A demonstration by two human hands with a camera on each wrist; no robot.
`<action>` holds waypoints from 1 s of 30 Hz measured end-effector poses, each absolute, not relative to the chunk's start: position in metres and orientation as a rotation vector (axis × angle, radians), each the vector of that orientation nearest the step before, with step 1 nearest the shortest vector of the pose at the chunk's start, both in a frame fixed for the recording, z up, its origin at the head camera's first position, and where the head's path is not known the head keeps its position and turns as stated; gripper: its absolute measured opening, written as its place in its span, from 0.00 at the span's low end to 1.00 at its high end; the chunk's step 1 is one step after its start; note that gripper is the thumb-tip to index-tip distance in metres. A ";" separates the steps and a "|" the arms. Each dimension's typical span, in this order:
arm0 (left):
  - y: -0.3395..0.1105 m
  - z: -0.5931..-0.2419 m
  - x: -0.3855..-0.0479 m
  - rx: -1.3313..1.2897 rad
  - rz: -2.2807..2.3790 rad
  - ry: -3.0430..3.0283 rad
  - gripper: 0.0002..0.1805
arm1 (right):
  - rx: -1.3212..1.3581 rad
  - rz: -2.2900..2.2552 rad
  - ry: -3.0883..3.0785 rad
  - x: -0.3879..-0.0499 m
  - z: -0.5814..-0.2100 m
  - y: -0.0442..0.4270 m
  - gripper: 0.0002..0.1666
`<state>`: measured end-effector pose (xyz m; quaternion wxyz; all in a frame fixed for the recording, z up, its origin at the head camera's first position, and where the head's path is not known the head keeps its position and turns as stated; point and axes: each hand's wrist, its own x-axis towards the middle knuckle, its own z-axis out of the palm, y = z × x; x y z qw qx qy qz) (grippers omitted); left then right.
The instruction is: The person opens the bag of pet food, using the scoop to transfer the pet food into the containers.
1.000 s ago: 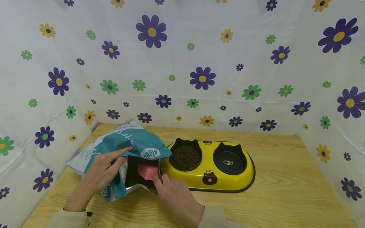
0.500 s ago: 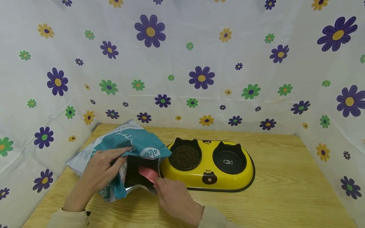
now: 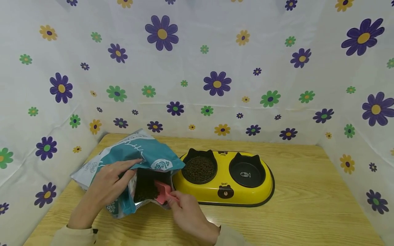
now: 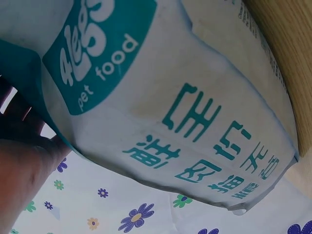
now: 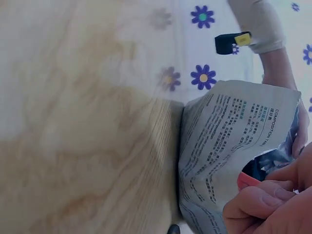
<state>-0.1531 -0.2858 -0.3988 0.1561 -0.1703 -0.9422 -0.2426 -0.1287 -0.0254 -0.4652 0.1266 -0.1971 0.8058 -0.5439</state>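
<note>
A blue and white pet food bag [image 3: 144, 150] lies on its side at the left, its mouth facing front right, with brown kibble [image 3: 144, 191] inside. My left hand [image 3: 107, 184] grips the bag's upper edge, also seen in the left wrist view beside the printed bag [image 4: 146, 112]. My right hand [image 3: 191, 215] holds the handle of a pink scoop [image 3: 163, 193] at the bag's mouth; the scoop's load cannot be told. In the right wrist view, curled fingers [image 5: 258, 200] grip the scoop [image 5: 247, 180] by the bag [image 5: 234, 131].
Right of the bag stands a yellow double feeder [image 3: 223, 171]. Its left black bowl holds kibble [image 3: 199, 169]; its right bowl [image 3: 247, 174] shows a fish print and no kibble. The wooden table [image 3: 301, 191] extends right, with flowered cloth [image 3: 184, 61] behind and at both sides.
The pink scoop has shifted right and toward the bag's lower front edge, turning as it moved. My right hand has moved slightly right. My left hand and the bag stay nearly the same.
</note>
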 end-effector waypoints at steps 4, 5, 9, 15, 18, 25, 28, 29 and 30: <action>-0.285 -0.399 -0.154 -0.481 -0.693 -2.695 0.20 | -0.502 -1.662 2.283 -0.129 -0.464 -0.026 0.17; -0.286 -0.399 -0.154 -0.480 -0.690 -2.695 0.19 | -0.497 -1.669 2.281 -0.129 -0.464 -0.027 0.17; -0.286 -0.399 -0.153 -0.476 -0.682 -2.702 0.19 | -0.451 -1.727 2.253 -0.128 -0.466 -0.032 0.17; -0.286 -0.400 -0.152 -0.463 -0.683 -2.707 0.19 | -0.372 -1.789 2.231 -0.126 -0.468 -0.037 0.16; -0.286 -0.400 -0.152 -0.460 -0.689 -2.710 0.19 | -0.333 -1.815 2.216 -0.126 -0.467 -0.038 0.16; -0.285 -0.401 -0.154 -0.452 -0.713 -2.713 0.19 | -0.256 -1.914 2.110 -0.125 -0.466 -0.038 0.15; -0.285 -0.401 -0.154 -0.454 -0.710 -2.708 0.19 | -0.219 -1.931 2.049 -0.126 -0.466 -0.038 0.16; -0.285 -0.401 -0.154 -0.455 -0.706 -2.706 0.19 | -0.212 -1.932 2.040 -0.126 -0.467 -0.039 0.16; -0.285 -0.401 -0.154 -0.455 -0.704 -2.705 0.19 | -0.216 -1.929 2.044 -0.127 -0.467 -0.039 0.16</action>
